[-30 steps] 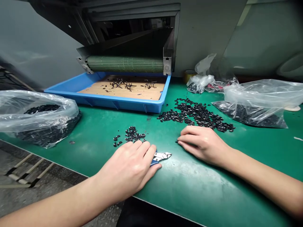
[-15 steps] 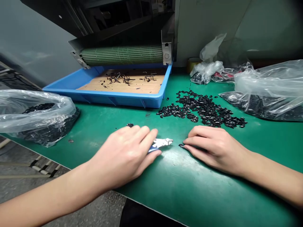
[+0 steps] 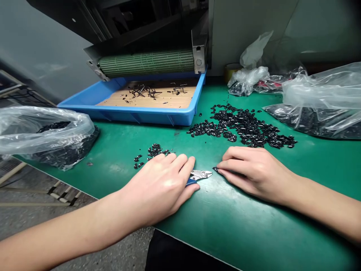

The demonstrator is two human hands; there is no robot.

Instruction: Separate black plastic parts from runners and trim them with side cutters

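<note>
My left hand (image 3: 166,184) is closed around a pair of blue-handled cutting pliers (image 3: 202,174), whose metal jaws point right. Between the fingertips of my right hand (image 3: 251,173) is a small black glossy plastic piece (image 3: 216,169), just off the tip of the pliers. Beyond my left hand lies a small group of black pieces (image 3: 154,149), partly hidden by the knuckles. A larger heap of the same shiny black pieces (image 3: 248,126) spreads over the green table (image 3: 225,233) behind my right hand.
An open plastic bag (image 3: 73,146) of black pieces stands at left. A blue tray (image 3: 141,115) with black sprue scraps (image 3: 145,91) sits under a green conveyor roller (image 3: 149,63). Another bag of black pieces (image 3: 318,116) lies at right, with crumpled plastic bags (image 3: 248,81) behind.
My left hand with the pliers has moved right, closer to the piece in my right hand, uncovering more of the small group behind it. The view has shifted slightly.
</note>
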